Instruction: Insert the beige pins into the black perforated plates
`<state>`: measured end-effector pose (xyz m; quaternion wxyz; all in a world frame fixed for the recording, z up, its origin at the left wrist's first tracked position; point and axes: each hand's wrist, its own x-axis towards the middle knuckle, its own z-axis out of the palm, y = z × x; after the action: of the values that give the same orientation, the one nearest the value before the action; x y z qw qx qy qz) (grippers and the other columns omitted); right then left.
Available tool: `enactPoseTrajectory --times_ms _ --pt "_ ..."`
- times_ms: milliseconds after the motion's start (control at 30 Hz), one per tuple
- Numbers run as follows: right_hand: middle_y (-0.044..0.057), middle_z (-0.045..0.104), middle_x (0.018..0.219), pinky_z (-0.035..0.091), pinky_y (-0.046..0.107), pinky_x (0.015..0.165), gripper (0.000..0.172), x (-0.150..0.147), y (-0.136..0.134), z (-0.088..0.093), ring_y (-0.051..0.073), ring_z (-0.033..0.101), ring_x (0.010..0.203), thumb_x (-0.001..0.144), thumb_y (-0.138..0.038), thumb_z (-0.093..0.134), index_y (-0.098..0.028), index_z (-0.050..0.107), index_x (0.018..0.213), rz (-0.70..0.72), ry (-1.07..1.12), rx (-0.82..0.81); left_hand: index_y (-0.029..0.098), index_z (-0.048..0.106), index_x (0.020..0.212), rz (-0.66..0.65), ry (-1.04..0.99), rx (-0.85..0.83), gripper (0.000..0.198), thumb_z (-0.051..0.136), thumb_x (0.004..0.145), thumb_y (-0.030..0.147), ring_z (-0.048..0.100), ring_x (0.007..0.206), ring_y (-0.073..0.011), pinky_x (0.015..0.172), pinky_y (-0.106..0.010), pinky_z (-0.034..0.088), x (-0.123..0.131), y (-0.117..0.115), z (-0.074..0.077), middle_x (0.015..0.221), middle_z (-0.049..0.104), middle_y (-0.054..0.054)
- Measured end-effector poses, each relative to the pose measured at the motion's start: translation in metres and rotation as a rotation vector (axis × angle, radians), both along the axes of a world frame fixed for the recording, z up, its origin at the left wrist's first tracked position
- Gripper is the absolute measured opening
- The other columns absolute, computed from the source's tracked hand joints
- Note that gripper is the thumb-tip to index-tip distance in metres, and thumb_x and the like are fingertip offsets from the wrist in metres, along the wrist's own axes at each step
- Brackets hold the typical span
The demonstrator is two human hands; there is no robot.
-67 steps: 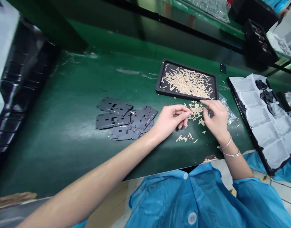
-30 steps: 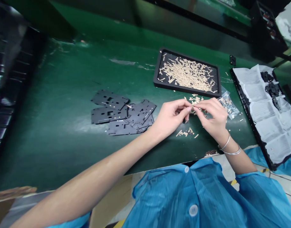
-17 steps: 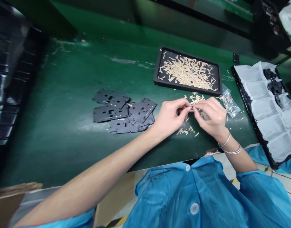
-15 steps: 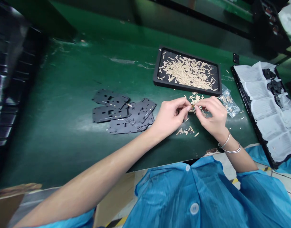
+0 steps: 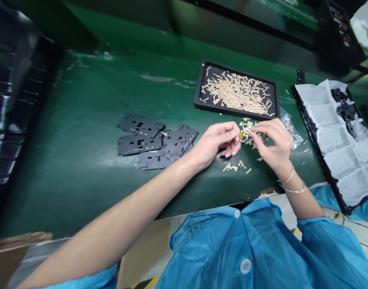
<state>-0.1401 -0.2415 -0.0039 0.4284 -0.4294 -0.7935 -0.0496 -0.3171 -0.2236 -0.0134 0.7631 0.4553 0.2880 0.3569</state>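
Note:
My left hand pinches a tiny yellowish piece between thumb and forefinger. A short gap separates it from my right hand, whose fingers are also pinched together; what they hold is too small to name. Both hover over a loose heap of small beige strips on the green table. Just beyond stands a black tray filled with more beige strips. Left of my left hand lies a pile of flat black plates.
A clear plastic bag lies beside the tray. At the right, a long black tray with white liners carries several small black parts. Dark stacked trays line the left edge. A few stray strips lie near the table's front edge.
My hands met fingertip to fingertip a second ago and have since drawn a little apart; the yellowish piece now shows at my left fingertips.

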Motion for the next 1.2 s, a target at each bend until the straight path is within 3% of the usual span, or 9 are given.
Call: enactPoseTrajectory --times_ms 267,600,700,800,933,1033,1200 --pt "0.001 0.072 0.078 0.054 0.034 0.063 0.01 -0.004 -0.007 0.004 0.016 0.066 0.071 0.085 -0.016 0.066 -0.026 0.064 0.086 0.134 -0.011 0.059 0.019 0.048 0.064 -0.042 -0.009 -0.057 0.023 0.061 0.077 0.032 0.036 0.039 -0.0066 0.041 -0.022 0.022 -0.001 -0.002 0.004 0.046 0.05 0.002" --pt "0.002 0.07 0.074 0.052 0.033 0.063 0.009 -0.008 -0.009 0.005 0.016 0.063 0.069 0.084 -0.013 0.065 -0.021 0.064 0.081 0.172 0.023 0.029 0.017 0.05 0.067 -0.061 -0.018 -0.012 0.031 0.065 0.079 0.042 0.038 0.04 -0.0059 0.04 -0.02 0.025 0.0 -0.002 -0.001 0.047 0.052 0.002" --pt "0.001 0.068 0.073 0.049 0.029 0.059 0.008 -0.009 -0.01 0.006 0.014 0.061 0.068 0.082 -0.015 0.065 -0.02 0.063 0.076 0.13 0.197 -0.19 0.017 0.054 0.073 -0.016 0.002 0.036 0.033 0.065 0.08 0.047 0.041 0.042 -0.0062 0.04 -0.019 0.027 0.0 -0.002 -0.002 0.051 0.054 0.002" --pt "-0.001 0.065 0.071 0.045 0.024 0.053 0.008 -0.008 -0.009 0.008 0.011 0.057 0.064 0.078 -0.021 0.069 -0.019 0.064 0.072 0.105 0.472 -0.582 0.017 0.054 0.077 0.026 0.015 0.083 0.035 0.073 0.073 0.046 0.043 0.044 -0.0057 0.039 -0.017 0.028 0.001 -0.002 -0.001 0.054 0.055 0.003" --pt "-0.003 0.061 0.063 0.04 0.019 0.046 0.021 -0.005 -0.004 0.011 0.008 0.053 0.054 0.069 -0.032 0.078 -0.018 0.064 0.07 0.253 0.798 -1.043 0.016 0.054 0.073 0.029 0.003 0.097 0.04 0.083 0.064 0.043 0.044 0.045 -0.0043 0.041 -0.016 0.032 0.002 -0.002 0.002 0.054 0.055 0.005" --pt "-0.003 0.06 0.058 0.039 0.017 0.045 0.025 -0.005 -0.002 0.013 0.007 0.051 0.051 0.066 -0.034 0.082 -0.016 0.064 0.067 0.351 0.903 -1.222 0.015 0.056 0.071 -0.004 -0.016 0.07 0.041 0.083 0.065 0.045 0.044 0.044 -0.0038 0.04 -0.016 0.031 0.001 -0.002 0.002 0.053 0.056 0.004" --pt "-0.003 0.06 0.055 0.037 0.016 0.043 0.024 -0.006 -0.001 0.011 0.006 0.05 0.049 0.065 -0.032 0.083 -0.015 0.065 0.066 0.455 0.973 -1.353 0.015 0.056 0.066 -0.061 -0.029 0.032 0.04 0.084 0.063 0.043 0.044 0.042 -0.0042 0.039 -0.016 0.03 -0.001 -0.001 -0.001 0.049 0.055 0.003"
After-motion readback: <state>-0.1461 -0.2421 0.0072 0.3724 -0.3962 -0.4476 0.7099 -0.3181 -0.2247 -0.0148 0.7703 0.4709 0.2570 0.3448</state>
